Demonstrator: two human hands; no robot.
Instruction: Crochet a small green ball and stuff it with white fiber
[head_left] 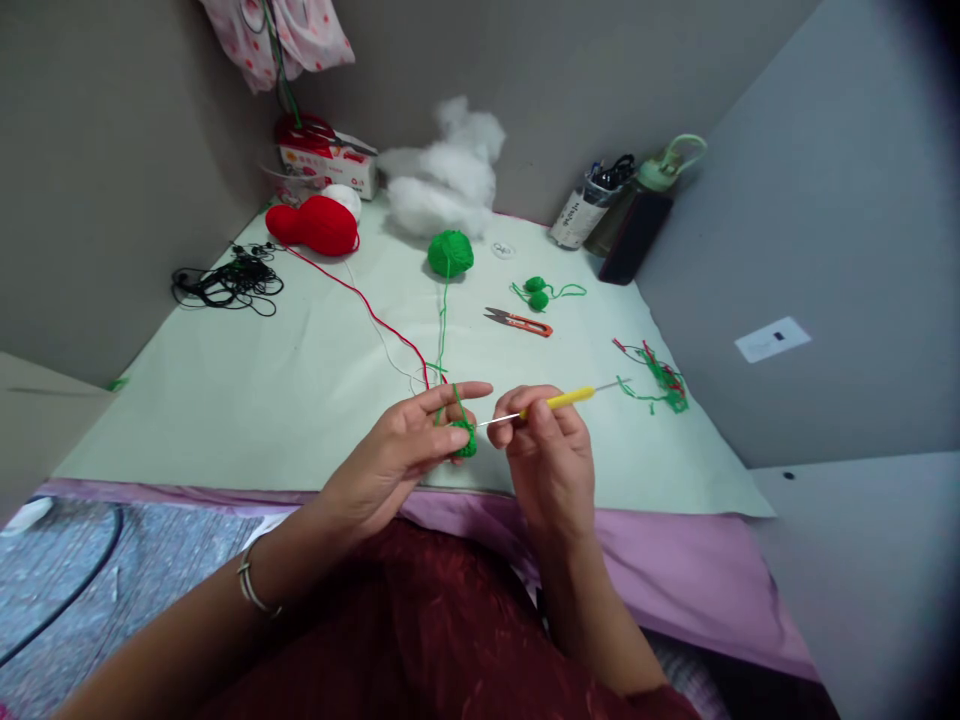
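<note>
My left hand pinches a small green crochet piece between thumb and fingers, its index finger stretched out with green yarn running over it. That strand leads back to a green yarn ball on the table. In my right hand is a crochet hook with a yellow handle, held like a pencil. Its metal tip points left and reaches close to the green piece; whether it is inside a stitch I cannot tell. Red and white strands lie behind my left hand.
Orange thread snips and small green crocheted balls lie beyond my hands. Yarn scraps are at right, black cords at left. Farther back are red yarn, white stuffing, a pen holder, a phone and a bottle.
</note>
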